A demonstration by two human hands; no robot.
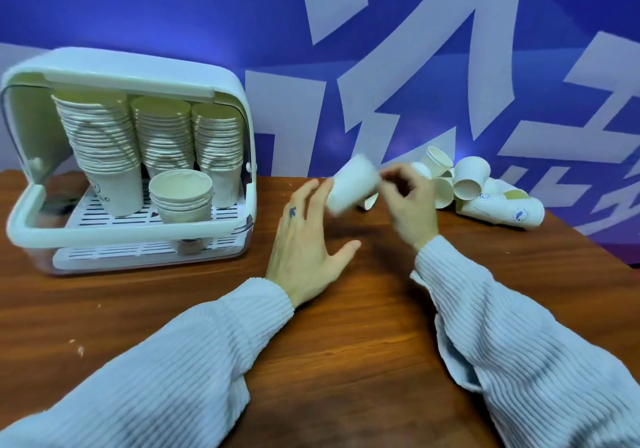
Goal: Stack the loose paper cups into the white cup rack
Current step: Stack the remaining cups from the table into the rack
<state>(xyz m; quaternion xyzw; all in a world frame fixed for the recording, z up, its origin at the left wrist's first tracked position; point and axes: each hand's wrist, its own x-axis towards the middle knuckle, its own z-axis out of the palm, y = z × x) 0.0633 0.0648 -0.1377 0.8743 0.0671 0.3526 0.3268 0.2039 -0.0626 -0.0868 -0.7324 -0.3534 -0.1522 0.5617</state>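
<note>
Blue wall, brown table [346, 343]: one paper cup [353, 188] in transit, mid-table.

I see my right hand [408, 201] pinching the blurred cup while my left hand [308, 246] touches it with fingers spread. A rushed handover could drop it. The white cup rack [131, 156] sits near the left edge, nearly full; the loose cups [485, 191] heap toward the far right corner.

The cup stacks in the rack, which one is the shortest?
The front stack, standing alone before the three tall back stacks in the white rack; only a few cups high.
</note>
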